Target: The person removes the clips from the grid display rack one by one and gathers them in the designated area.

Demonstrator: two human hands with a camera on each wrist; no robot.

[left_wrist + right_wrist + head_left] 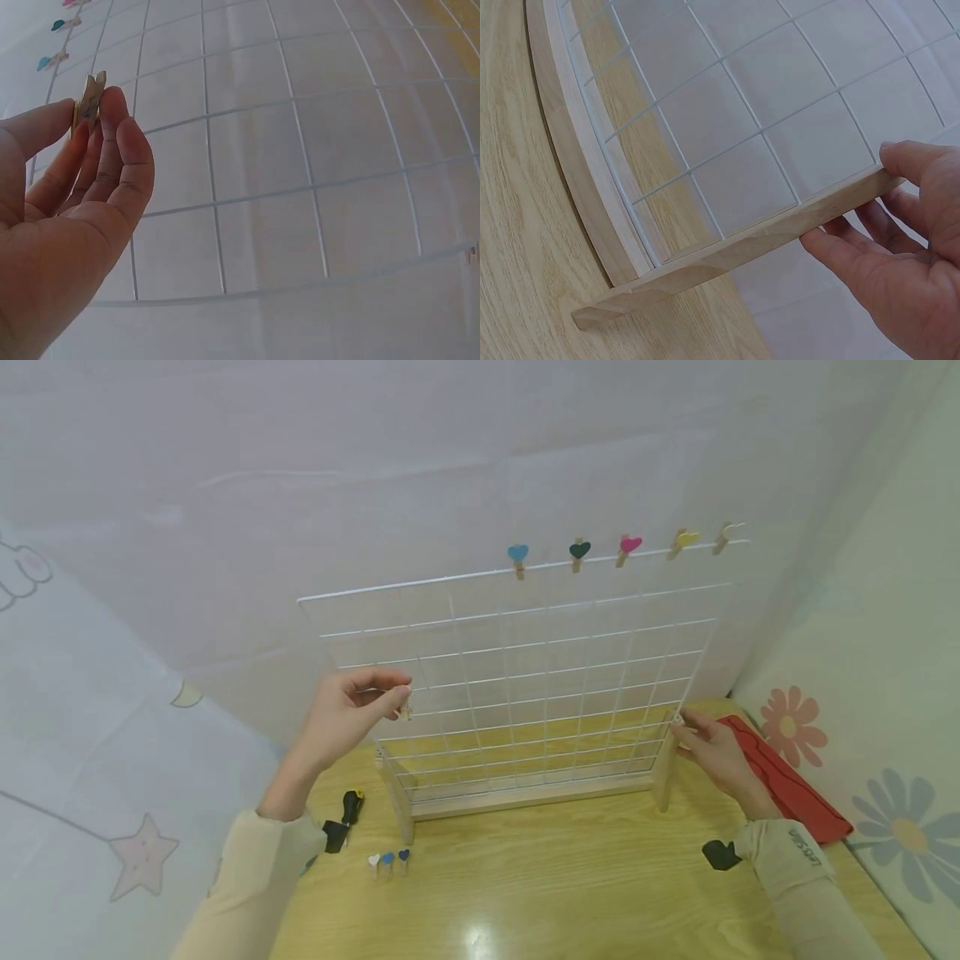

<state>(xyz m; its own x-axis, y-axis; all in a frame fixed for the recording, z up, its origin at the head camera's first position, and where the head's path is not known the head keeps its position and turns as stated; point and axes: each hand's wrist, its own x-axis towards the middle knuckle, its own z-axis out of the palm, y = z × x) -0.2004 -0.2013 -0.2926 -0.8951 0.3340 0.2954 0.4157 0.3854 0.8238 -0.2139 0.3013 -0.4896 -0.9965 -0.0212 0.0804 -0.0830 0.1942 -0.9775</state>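
My left hand [337, 714] pinches a small wooden clothespin [91, 101] between thumb and fingertips, in front of the left part of a white wire grid [446, 579]. The grid stands upright in a wooden frame. At the other side, my right hand [716, 756] holds the frame's right wooden post [735, 259] near its upper end, thumb on one side and fingers on the other. Along the grid's top wire sit several heart clothespins: light blue [518, 553], dark green [580, 550], pink [631, 545], yellow [686, 538] and a pale one [731, 532].
Three heart clothespins, white [374, 861], blue [387, 858] and dark blue [404, 855], lie on the wooden table [555, 877] at front left. A black-handled screwdriver [351, 807] lies behind them. At right are a red flat item [787, 785] and a small black piece [722, 855].
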